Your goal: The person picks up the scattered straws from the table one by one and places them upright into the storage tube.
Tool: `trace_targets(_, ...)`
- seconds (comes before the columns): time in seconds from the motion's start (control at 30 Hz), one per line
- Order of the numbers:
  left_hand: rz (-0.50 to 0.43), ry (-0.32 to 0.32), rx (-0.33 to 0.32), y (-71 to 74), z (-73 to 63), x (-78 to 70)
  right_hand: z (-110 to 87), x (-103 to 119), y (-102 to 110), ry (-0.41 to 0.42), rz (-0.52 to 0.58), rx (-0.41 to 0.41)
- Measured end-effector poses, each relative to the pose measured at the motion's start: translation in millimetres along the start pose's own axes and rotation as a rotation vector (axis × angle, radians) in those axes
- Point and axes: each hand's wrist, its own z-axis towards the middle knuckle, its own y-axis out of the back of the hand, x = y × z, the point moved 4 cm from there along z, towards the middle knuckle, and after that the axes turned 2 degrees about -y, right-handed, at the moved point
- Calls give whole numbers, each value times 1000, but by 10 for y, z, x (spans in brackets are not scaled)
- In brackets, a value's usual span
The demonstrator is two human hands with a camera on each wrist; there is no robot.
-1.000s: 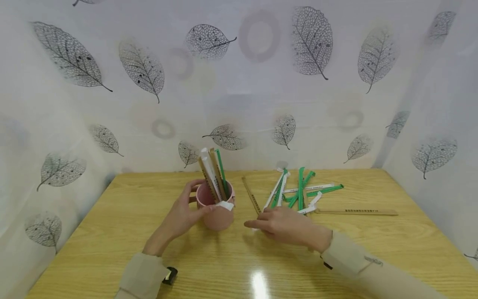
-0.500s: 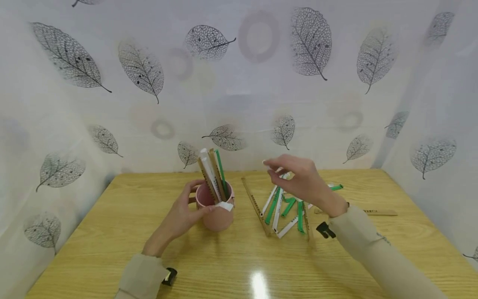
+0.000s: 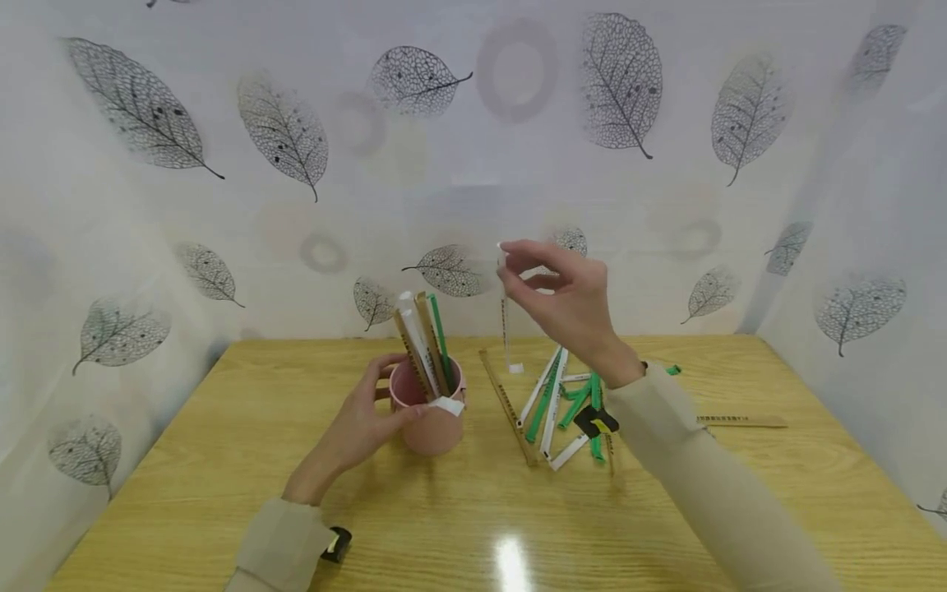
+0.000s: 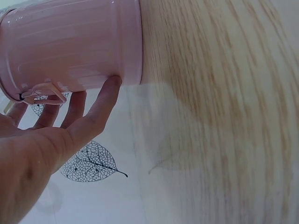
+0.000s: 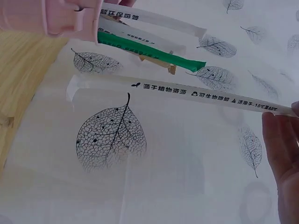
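Observation:
My left hand point(image 3: 358, 427) grips a small pink pail point(image 3: 432, 434), its thumb at the front near a white paper flap and its fingers along the far side. In the left wrist view the pail point(image 4: 74, 42) shows a small side handle. Several wrapped straws point(image 3: 425, 345), brown, white and green, lean inside it. Up and to the right of the pail, my right hand point(image 3: 570, 300) pinches the top end of a white paper-wrapped straw point(image 5: 187, 93), which hangs down over the table. Dark print runs along its wrapper, and its lower end is folded.
More wrapped straws point(image 3: 551, 403), green and white, lie in a loose pile right of the pail. One brown straw point(image 3: 506, 407) lies between pail and pile; another brown straw point(image 3: 743, 421) lies farther right. A leaf-patterned curtain point(image 3: 473, 164) closes off the wooden table's point(image 3: 414, 543) back.
From the pile, my right hand has risen with a white wrapped straw, then moved up and left toward the pail. My left hand and the pail have stayed in place.

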Motion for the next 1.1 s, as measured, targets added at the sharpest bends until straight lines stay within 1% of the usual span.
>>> trace_targets(0.17,0,2,-4,3,1,-6,133,77,-177,11,71,-10)
trace_targets(0.23,0,5,-5,4,1,-8,162,102,-249,0,109,-12)
trace_targets(0.3,6,6,-6,5,0,-7,170,104,-323,-14,136,-12)
trace_targets(0.4,10,6,-7,4,-1,-6,147,88,-434,-20,130,4)
trace_targets(0.57,11,5,-2,1,4,-5,28,26,-558,19,82,48)
trace_targets(0.63,8,7,-1,0,5,-3,-29,-13,-589,18,72,67)
trace_targets(0.87,-1,12,2,-3,10,10,-248,-170,-647,-48,51,111)
trace_targets(1.1,-10,8,0,-1,10,17,-488,-306,-708,-111,48,179)
